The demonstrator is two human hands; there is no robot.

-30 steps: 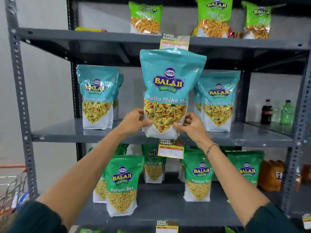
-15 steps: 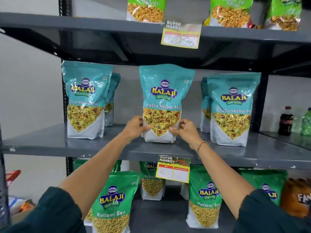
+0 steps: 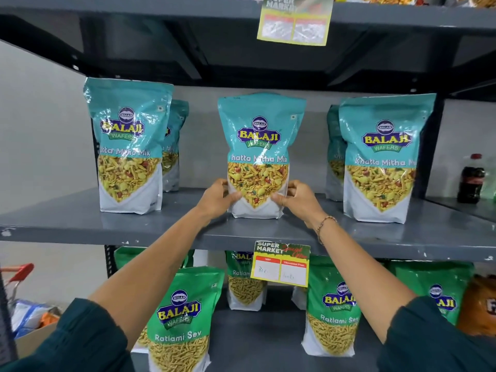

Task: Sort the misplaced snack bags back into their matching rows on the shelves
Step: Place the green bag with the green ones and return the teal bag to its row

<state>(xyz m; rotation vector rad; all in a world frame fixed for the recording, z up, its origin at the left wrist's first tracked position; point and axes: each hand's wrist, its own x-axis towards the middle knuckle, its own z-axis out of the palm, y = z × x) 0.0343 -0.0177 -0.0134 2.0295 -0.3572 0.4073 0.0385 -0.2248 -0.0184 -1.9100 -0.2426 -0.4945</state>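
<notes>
A teal Khatta Mitha Mix bag (image 3: 259, 146) stands upright in the middle of the grey middle shelf (image 3: 80, 224). My left hand (image 3: 218, 197) grips its lower left edge and my right hand (image 3: 298, 198) grips its lower right edge. More teal Khatta Mitha Mix bags stand to the left (image 3: 128, 146) and to the right (image 3: 383, 157), each with another bag behind it. On the shelf below stand green Ratlami Sev bags (image 3: 182, 318), one of them at the right (image 3: 335, 312).
Price tags hang on the middle shelf's front edge (image 3: 281, 264) and on the upper shelf's edge (image 3: 295, 21). A dark cola bottle (image 3: 471, 179) stands on the neighbouring shelf to the right. An orange bag (image 3: 483, 304) sits at the lower right. A red-handled cart (image 3: 18, 275) is at the lower left.
The teal bag has gone from held in front of the shelf edge to standing on the middle shelf between the two teal groups. My view has moved closer and downward.
</notes>
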